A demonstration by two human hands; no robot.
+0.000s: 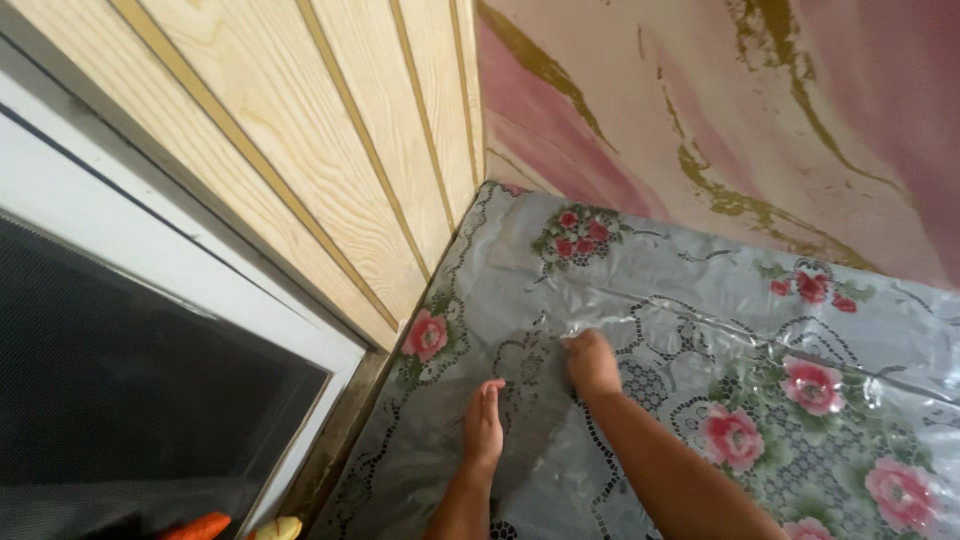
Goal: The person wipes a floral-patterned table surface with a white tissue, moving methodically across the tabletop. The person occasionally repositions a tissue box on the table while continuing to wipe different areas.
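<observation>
under both hands, in the head view, a grey floral plastic cloth [700, 300] covers the bench. the left hand [484, 425] lies flat on it, fingers straight and pressed together, palm edge down, gripping nothing. just to its right and a little further forward, the right hand [592, 362] is curled into a loose fist, its fingers pinched on a raised fold of the clear plastic film [640, 325] that lies over the cloth. the two hands are near each other but not touching. left of the left hand runs a wall of pale wood panels [330, 150], and below that a white-framed dark window [120, 380]. beyond the right hand stands a pink and gold marbled wall [750, 110]. an orange carrot [200, 526] shows at the bottom edge, well left of the hands.
</observation>
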